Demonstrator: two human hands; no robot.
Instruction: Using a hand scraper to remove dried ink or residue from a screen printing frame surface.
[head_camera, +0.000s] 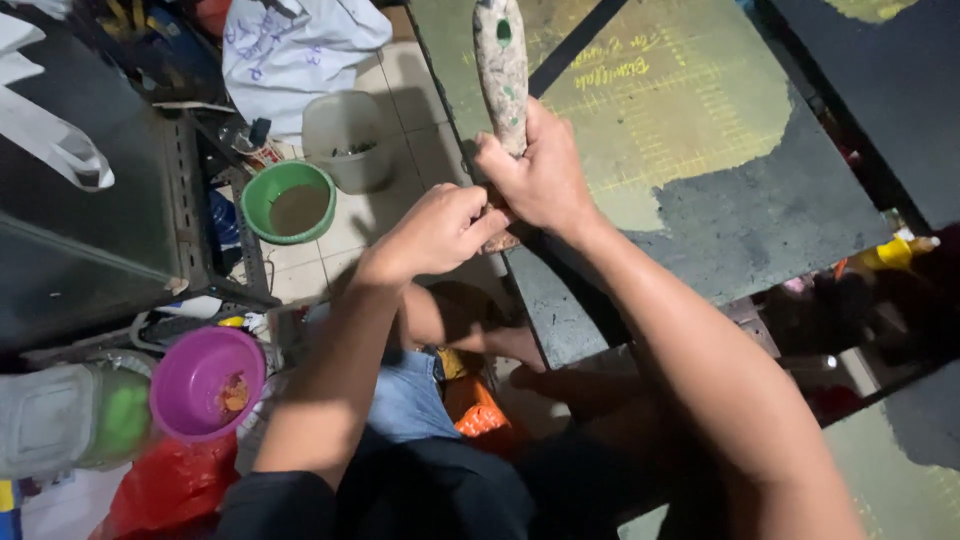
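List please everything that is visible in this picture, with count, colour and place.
long mottled object: 1, grey-beige with green spots, standing on the mat, gripped at its lower end
cutting mat: 1, worn green and dark, upper right
green bowl: 1, green, on the tiled floor, left of centre
white tub: 1, white, behind the green bowl
purple bowl: 1, purple, lower left
white bag: 1, white, top centre
right hand: 1, wrapped around the object
left hand: 1, at the object's base
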